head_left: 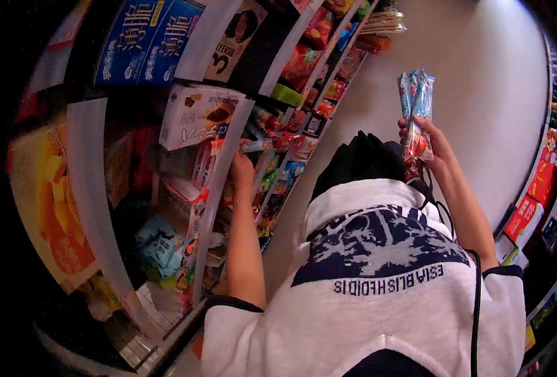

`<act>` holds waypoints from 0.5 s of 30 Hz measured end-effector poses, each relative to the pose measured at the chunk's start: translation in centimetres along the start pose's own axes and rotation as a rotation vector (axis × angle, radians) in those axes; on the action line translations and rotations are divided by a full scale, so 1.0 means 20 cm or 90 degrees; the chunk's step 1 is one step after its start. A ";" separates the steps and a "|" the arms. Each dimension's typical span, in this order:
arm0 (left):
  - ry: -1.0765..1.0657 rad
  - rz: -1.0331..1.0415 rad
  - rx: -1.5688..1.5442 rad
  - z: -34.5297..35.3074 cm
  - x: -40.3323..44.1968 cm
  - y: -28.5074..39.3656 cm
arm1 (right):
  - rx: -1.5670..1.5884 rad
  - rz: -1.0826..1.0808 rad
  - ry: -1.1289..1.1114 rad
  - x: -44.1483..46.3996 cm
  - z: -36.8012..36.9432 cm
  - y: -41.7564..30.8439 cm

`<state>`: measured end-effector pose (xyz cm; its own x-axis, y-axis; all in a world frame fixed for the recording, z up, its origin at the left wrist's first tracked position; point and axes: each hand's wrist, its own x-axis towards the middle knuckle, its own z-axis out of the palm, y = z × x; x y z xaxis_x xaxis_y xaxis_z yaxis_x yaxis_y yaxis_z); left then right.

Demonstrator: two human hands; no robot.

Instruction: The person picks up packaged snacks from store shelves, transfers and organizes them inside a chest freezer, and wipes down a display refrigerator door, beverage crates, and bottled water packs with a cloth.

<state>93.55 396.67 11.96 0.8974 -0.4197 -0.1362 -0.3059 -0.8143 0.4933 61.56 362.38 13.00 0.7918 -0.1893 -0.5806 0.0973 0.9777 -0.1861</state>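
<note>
Head view: a person in a white shirt (379, 308) is standing with a packed shelf (222, 195) on the left and more goods, including a red pack (524, 217), on the right.
Right hand: this hand (440, 147) is holding a bundle of wrapped packets (423, 97), well apart from the shelf; the grip is closing round their lower part.
Bundle: the long blue-and-red packets are standing nearly upright, side by side, probably because gathering them like this is letting one hand manage several.
Left hand: this hand (242, 171) is resting at the shelf's front edge, beside a small shiny packet (256, 146); its fingers are partly hiding, so whether the grip is holding anything is unclear.
White box: the carton (194, 113) is sitting just above the left hand, its printed side facing outward, likely for reading.
Blue boxes: two matching boxes (141, 44) are standing higher up, side by side, presumably for display.
Light-blue bag: this pack (159, 245) is lying lower on the shelving.
</note>
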 end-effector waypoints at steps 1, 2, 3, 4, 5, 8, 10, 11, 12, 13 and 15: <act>0.024 -0.048 0.018 0.02 0.07 -0.02 | 0.001 -0.014 0.018 0.00 0.01 0.00; 0.021 -0.119 -0.019 0.04 0.14 -0.05 | 0.002 -0.027 0.036 -0.01 0.02 0.00; 0.014 -0.189 -0.062 0.03 0.17 -0.02 | 0.002 -0.040 0.055 -0.01 0.03 0.01; 0.004 -0.262 -0.112 0.03 0.19 0.01 | 0.004 -0.042 0.053 -0.02 0.05 0.01; -0.001 -0.327 -0.159 0.05 0.20 0.02 | 0.005 -0.041 0.045 0.00 0.03 0.02; 0.014 -0.473 -0.232 0.06 0.19 0.22 | 0.039 -0.018 0.020 -0.01 0.02 0.04; 0.017 -0.506 -0.265 0.08 0.16 0.32 | 0.060 -0.014 0.011 -0.02 0.04 0.04; 0.019 -0.504 -0.288 0.09 0.15 0.34 | 0.064 -0.020 0.017 -0.04 0.06 0.06; 0.004 -0.492 -0.314 0.13 0.16 0.26 | 0.066 -0.028 0.022 -0.05 0.06 0.06; -0.011 -0.481 -0.340 0.18 0.18 0.17 | 0.064 -0.022 -0.025 -0.06 0.06 0.06; -0.028 -0.468 -0.399 0.23 0.21 0.08 | 0.066 -0.066 -0.047 -0.09 0.11 0.08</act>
<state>95.45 391.77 8.22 0.7801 0.0850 -0.6198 0.5643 -0.5233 0.6385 61.55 364.52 15.44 0.8160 -0.2857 -0.5024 0.2394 0.9583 -0.1562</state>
